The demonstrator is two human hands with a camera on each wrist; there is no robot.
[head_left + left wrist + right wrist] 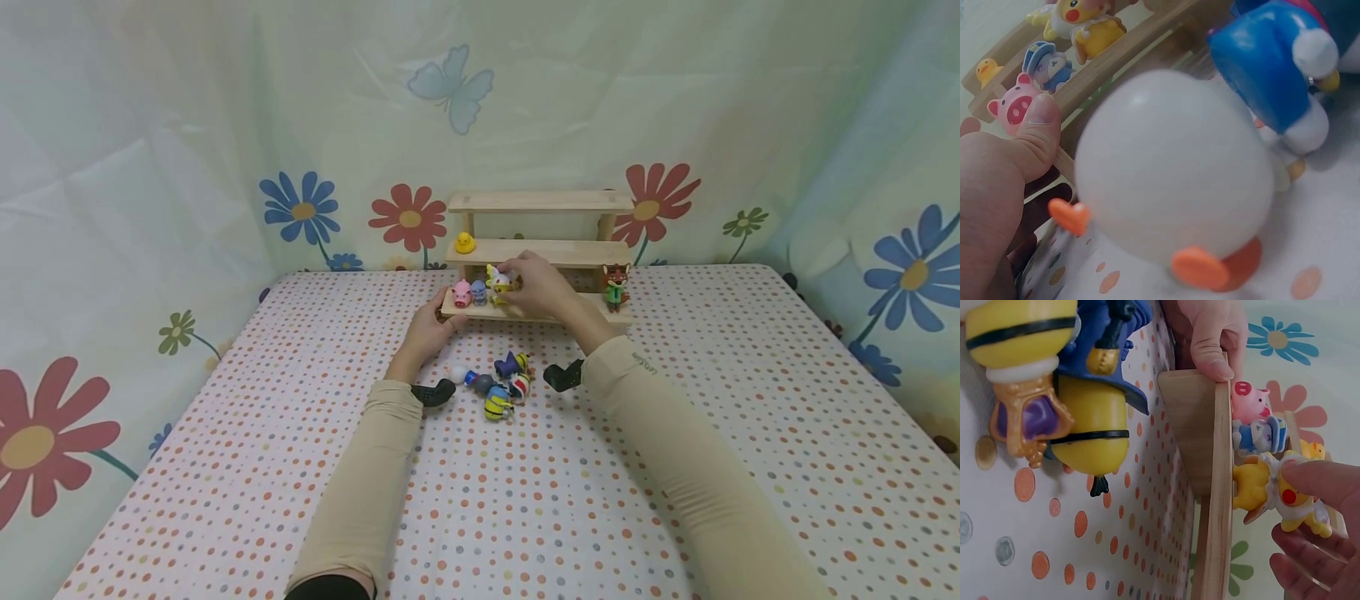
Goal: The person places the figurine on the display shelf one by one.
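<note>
Right hand (542, 285): pinches the yellow figure (1252, 486) by its head
Left hand (430, 331): grips the wooden shelf (551, 252) at its left end
Yellow figure: glossy, round red cheek, white trim about the neck
Figure's spot: upright at the wooden shelf's lowest tier, just beside the blue-capped figure (1254, 435)

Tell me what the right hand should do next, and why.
Probably ease the right hand off the yellow figure: its base appears to rest on the bottom shelf, beside the blue-capped figure, while the left hand holds the shelf's end.

Matt wooden shelf (551, 252), smooth plastic yellow figurine (1282, 497)
</note>
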